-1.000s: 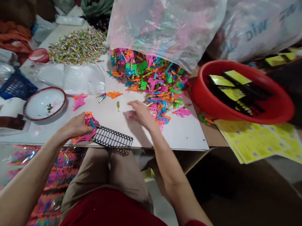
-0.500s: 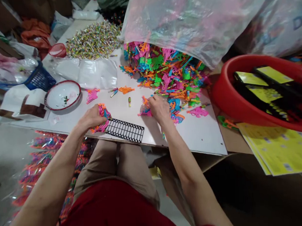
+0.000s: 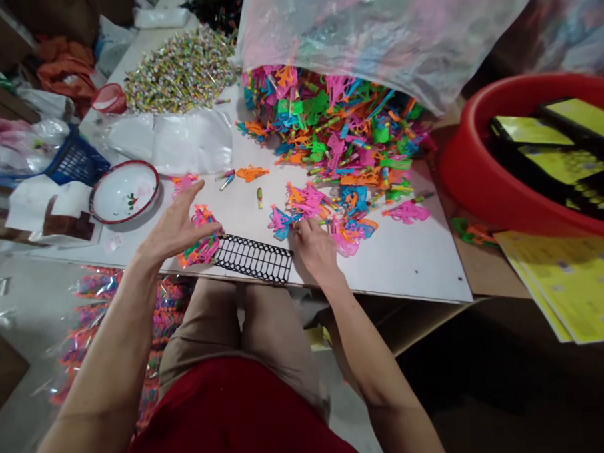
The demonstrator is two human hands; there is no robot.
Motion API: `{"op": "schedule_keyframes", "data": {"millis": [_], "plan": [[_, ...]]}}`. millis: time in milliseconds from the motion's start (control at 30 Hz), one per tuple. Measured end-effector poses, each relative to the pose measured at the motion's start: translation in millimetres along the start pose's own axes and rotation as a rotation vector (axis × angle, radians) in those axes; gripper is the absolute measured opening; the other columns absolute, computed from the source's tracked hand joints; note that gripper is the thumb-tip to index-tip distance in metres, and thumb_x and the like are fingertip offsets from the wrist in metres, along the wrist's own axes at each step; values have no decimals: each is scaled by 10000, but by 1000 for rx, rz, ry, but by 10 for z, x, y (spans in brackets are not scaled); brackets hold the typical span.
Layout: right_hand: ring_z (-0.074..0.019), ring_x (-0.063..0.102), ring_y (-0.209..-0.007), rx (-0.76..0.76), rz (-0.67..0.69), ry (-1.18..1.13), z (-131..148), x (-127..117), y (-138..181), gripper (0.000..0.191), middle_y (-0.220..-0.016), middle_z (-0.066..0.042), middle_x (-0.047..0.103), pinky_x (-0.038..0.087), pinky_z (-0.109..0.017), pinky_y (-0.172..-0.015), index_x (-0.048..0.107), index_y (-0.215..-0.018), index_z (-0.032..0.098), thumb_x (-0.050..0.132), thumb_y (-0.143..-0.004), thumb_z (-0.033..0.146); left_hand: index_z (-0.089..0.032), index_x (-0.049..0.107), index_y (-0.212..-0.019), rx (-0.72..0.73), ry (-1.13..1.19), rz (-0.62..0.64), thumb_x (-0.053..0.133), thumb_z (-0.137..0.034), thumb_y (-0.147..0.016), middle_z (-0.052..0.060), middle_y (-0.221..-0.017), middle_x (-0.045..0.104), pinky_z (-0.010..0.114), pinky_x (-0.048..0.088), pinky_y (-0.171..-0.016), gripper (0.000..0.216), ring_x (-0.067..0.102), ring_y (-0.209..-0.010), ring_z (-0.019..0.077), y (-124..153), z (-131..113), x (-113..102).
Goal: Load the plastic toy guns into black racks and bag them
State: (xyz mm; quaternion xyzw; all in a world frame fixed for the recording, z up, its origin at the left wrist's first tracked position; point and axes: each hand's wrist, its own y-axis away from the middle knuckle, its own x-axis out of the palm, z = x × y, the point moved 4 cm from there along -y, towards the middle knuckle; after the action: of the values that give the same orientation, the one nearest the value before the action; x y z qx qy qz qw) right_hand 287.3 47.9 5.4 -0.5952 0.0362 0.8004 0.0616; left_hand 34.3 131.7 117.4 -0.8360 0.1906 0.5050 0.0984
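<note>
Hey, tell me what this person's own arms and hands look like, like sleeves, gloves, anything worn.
The left hand and right hand are ungloved, with no watch or bracelet visible. The left forearm and right forearm are uncovered by sleeves. The person wears a plain red top.

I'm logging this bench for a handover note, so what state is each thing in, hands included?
Left hand, open, fingers spread by clustered toys
Right hand, fingers bent at loose toys; grip unclear
Black rack, lying flat, clustered toys at one end
Plastic bag, mouth open, toy heap spread from it
White bowl, upright, green bits inside
Red tub, uncovered, packs inside
Blue basket, loaded
Small tubes, heaped
Yellow sheets, overlapping
</note>
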Motion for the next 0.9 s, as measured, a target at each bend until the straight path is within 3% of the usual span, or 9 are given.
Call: {"op": "schedule_keyframes", "data": {"millis": [133, 267, 367, 467, 600, 733, 900], "plan": [[-267, 612, -910, 104, 29, -32, -13, -205, -117, 166, -943, -155, 671, 413, -336, -761, 625, -978, 135, 489, -891, 174, -172, 599, -1222, 247, -30, 112, 489, -552, -867, 108, -1203, 664, 392, 435, -1004, 531, 609, -1107, 241, -92, -92, 36], [-203, 603, -734, 69, 3, -500, 261, -308, -138, 143, -799, -59, 659, 431, -295, -672, 619, -928, 174, 527, -847, 249, -163, 663, -1088, 180, -150, -34, 391, -436, -935, 98, -1007, 711, 365, 462, -927, 414, 643, -965, 227, -67, -108, 196], [-163, 583, -679, -16, 41, -906, 659, -86, -100, 219, -776, -6, 637, 442, -264, -644, 599, -1009, 196, 520, -809, 233, -161, 651, -1120, 79, -210, -141, 401, -386, -942, 99, -1054, 702, 360, 447, -939, 380, 633, -1012, 239, 24, -130, 262], [-171, 596, -714, 2, 154, -1045, 972, 293, -103, 223, -768, -10, 637, 465, -283, -699, 611, -969, 191, 508, -774, 158, -181, 638, -1141, 38, -244, -170, 433, -427, -941, 97, -1072, 698, 378, 432, -948, 378, 625, -1040, 257, 80, -152, 258], [-186, 611, -808, -50, 166, -968, 1110, 502, -195, 201, -846, -34, 647, 470, -299, -778, 607, -954, 184, 517, -785, 127, -194, 589, -1232, 229, -196, -165, 445, -569, -915, 103, -1186, 666, 403, 372, -1032, 512, 570, -1164, 270, 80, -196, 248], [-203, 591, -861, -224, 248, -640, 1168, 414, -239, 156, -943, -75, 616, 458, -302, -776, 595, -921, 174, 500, -816, 108, -186, 494, -1367, 275, -153, -86, 488, -692, -838, 102, -1058, 708, 384, 431, -946, 733, 641, -996, 261, 58, -135, 275], [-207, 584, -849, -290, 272, -462, 1306, 384, -241, 189, -1009, -84, 586, 458, -318, -758, 589, -1020, 191, 442, -908, 147, -245, 543, -1334, 238, -162, -45, 477, -601, -893, 80, -1077, 718, 354, 456, -898, 570, 661, -986, 250, 22, -65, 269]]}}
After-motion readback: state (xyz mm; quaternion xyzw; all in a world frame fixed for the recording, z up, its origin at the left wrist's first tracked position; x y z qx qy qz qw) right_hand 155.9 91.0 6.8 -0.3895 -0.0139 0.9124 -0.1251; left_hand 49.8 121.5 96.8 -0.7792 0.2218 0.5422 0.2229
